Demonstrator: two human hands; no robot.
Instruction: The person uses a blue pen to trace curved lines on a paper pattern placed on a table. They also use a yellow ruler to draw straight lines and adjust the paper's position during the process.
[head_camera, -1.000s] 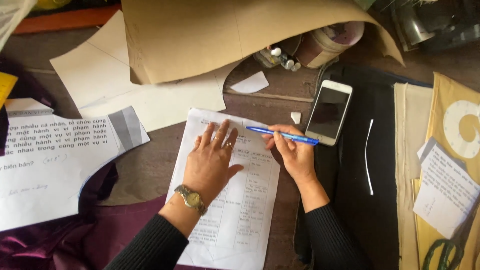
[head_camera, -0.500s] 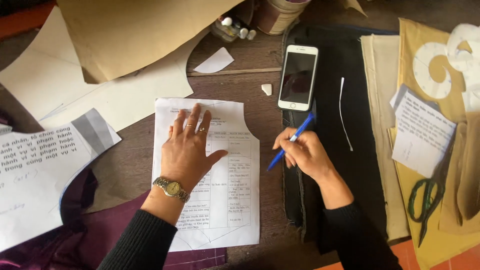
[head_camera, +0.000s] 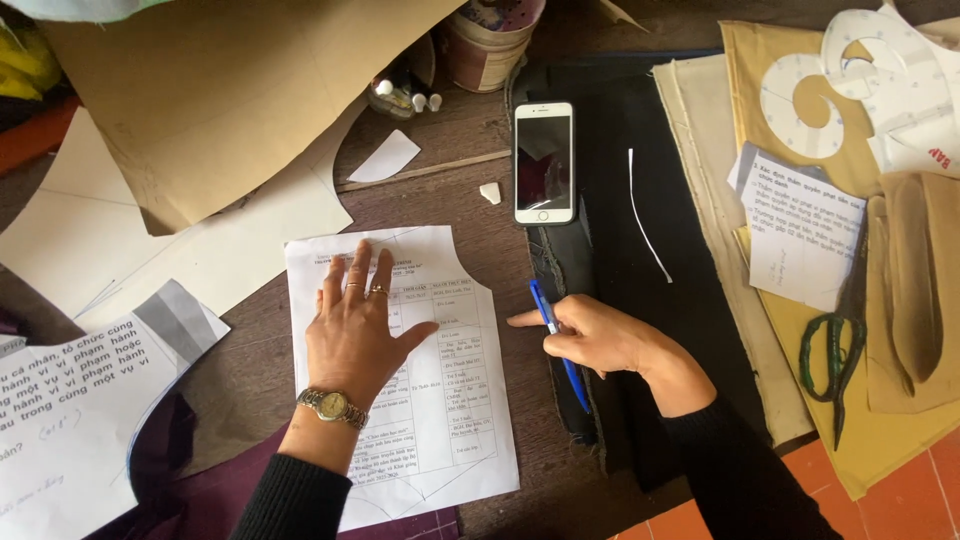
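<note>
The left hand lies flat, palm down and fingers spread, on a printed sheet of paper cut with a curved notch at each upper corner; it holds nothing, only presses the sheet to the dark wooden worktop. A gold wristwatch sits on that wrist and a ring shows on one finger. The right hand is closed around a blue pen, its forefinger stretched out toward the right edge of the sheet (the fingertip just beside the paper, whether it touches I cannot tell). The pen runs slantwise through the grip, one end pointing up and the other lying over a black cloth that covers the worktop to the right of the sheet.

On that cloth, above the right hand, lies a white phone with a dark screen, and beside it a thin white strip. Large sheets of brown paper overlap at the upper left. At the far right, on tan fabric, rest a handwritten note, green-handled scissors and a clear curved ruler.
</note>
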